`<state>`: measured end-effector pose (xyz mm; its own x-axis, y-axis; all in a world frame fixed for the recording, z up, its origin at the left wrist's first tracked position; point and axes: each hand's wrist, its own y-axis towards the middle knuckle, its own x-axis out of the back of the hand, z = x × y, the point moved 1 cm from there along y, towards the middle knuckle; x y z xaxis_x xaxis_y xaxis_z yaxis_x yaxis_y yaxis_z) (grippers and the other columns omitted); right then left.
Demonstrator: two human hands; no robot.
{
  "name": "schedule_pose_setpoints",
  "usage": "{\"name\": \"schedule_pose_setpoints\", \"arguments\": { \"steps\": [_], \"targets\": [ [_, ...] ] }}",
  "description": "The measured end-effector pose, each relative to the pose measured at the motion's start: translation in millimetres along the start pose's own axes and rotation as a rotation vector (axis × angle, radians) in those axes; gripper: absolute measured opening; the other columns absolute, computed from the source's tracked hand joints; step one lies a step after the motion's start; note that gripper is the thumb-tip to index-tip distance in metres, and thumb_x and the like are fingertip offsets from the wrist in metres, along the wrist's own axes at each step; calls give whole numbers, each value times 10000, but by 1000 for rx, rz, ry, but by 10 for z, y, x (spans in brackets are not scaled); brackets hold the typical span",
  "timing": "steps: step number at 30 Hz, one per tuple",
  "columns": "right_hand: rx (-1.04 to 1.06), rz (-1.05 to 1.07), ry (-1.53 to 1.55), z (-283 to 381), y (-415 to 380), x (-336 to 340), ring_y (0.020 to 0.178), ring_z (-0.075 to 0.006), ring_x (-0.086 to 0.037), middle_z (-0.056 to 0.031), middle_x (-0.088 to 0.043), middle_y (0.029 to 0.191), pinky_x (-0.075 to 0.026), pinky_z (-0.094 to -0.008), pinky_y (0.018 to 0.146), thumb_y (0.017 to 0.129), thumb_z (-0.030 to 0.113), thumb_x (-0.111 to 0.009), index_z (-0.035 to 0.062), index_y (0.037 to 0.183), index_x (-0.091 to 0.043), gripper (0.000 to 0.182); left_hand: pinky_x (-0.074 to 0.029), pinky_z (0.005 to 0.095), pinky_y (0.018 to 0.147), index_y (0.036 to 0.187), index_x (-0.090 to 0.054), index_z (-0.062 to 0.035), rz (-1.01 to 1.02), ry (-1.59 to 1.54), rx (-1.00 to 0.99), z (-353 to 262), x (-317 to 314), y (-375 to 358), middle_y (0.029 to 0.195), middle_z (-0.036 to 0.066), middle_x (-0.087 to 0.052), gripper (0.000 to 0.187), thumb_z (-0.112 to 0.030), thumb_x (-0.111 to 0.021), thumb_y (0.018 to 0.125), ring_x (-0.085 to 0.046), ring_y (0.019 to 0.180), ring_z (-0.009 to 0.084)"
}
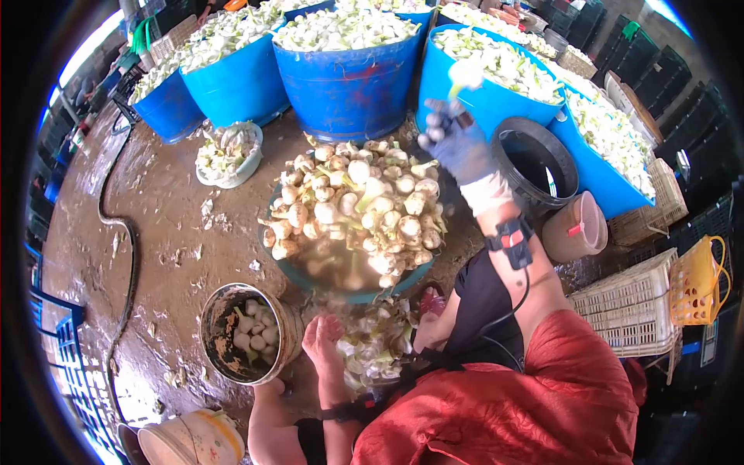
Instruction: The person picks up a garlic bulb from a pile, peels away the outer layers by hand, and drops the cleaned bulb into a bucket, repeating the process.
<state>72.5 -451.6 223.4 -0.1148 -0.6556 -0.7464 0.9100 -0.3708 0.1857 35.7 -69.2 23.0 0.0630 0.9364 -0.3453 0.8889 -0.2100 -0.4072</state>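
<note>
My right hand point(457, 147), in a blue-grey glove, reaches out over the right side with its fingers apart. Just beyond its fingertips a white bulb point(466, 74) with a short stem shows blurred in front of a light-blue tub point(480, 101); no grip on it is visible. My left hand point(324, 341) is bare and low in the middle, its fingers smeared, so what it holds, if anything, is unclear. It is between a bucket point(292, 329) with several peeled bulbs point(256, 329) and a heap of peelings point(376, 341). Ahead, brownish bulbs point(356, 194) fill a wide green basin point(341, 294), partly in murky water.
Blue tubs point(345, 89) heaped with white bulbs line the back. A black bucket point(570, 167) and a pink bucket point(554, 236) stand at right, near white crates point(628, 298). A bowl point(230, 180) of bulbs is back left. A hose point(130, 271) crosses the wet floor.
</note>
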Motion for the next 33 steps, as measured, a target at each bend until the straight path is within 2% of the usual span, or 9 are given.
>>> {"name": "schedule_pose_setpoints", "arguments": {
  "steps": [11,13,15,21,23,25,27,29,33],
  "targets": [
    [-769,183,-738,-2219,-995,842,623,-117,-578,-30,-611,727,-482,-255,555,873,169,-608,28,863,-589,142,-513,263,661,965,-631,38,134,252,183,80,10,-16,874,101,-664,260,-206,-585,887,-631,769,151],
    [-504,423,-1541,-2494,-1096,886,608,-171,-568,-72,-602,706,-482,-298,587,851,180,-630,-2,835,-553,199,-511,258,658,968,-631,36,121,234,178,92,43,11,876,102,-665,263,-210,-595,883,-632,764,151],
    [-507,455,-1716,-2685,-1074,787,704,-266,-622,-159,-634,778,-505,-346,685,825,276,-650,-40,908,-566,337,-511,256,657,970,-630,36,104,217,178,95,58,49,878,102,-666,266,-213,-602,880,-633,761,150],
    [-715,-216,-1915,-3591,-982,1171,972,-334,-626,-188,-647,1053,-462,-380,889,816,429,-599,-15,1088,-600,521,-512,255,658,980,-625,38,88,181,165,29,5,25,886,103,-667,280,-221,-616,875,-638,766,154],
    [-670,771,-2343,-4649,-979,2389,948,-282,-641,-118,-679,1002,-475,-351,854,759,364,-658,80,960,-688,349,-511,256,659,987,-624,37,87,154,166,19,17,13,892,105,-667,281,-221,-615,878,-639,775,157],
    [-1002,-147,-1563,-3625,-881,1327,807,-249,-661,-147,-681,888,-507,-366,716,800,179,-607,57,850,-676,149,-514,263,657,993,-616,31,86,157,164,0,31,13,896,106,-665,270,-217,-606,885,-639,772,163],
    [-340,283,-1288,-3656,-1034,1535,777,-227,-647,-119,-644,852,-529,-369,705,846,121,-560,25,907,-614,126,-517,271,652,982,-610,20,42,67,185,17,46,34,875,97,-661,252,-215,-591,894,-639,766,171],
    [-676,-247,-223,-3322,-1182,935,854,-249,-641,-124,-635,922,-533,-380,768,875,150,-563,-3,1003,-577,200,-521,280,647,1040,-572,14,33,46,206,17,59,54,934,113,-646,259,-205,-572,902,-639,756,183],
    [-673,-174,17,-3006,-1413,126,905,-219,-636,-139,-645,962,-512,-325,821,926,193,-514,-32,1020,-579,252,-532,325,664,1199,-467,15,-64,-114,268,-38,-16,49,1064,148,-594,369,-179,-565,901,-636,814,214]
  ]
}}
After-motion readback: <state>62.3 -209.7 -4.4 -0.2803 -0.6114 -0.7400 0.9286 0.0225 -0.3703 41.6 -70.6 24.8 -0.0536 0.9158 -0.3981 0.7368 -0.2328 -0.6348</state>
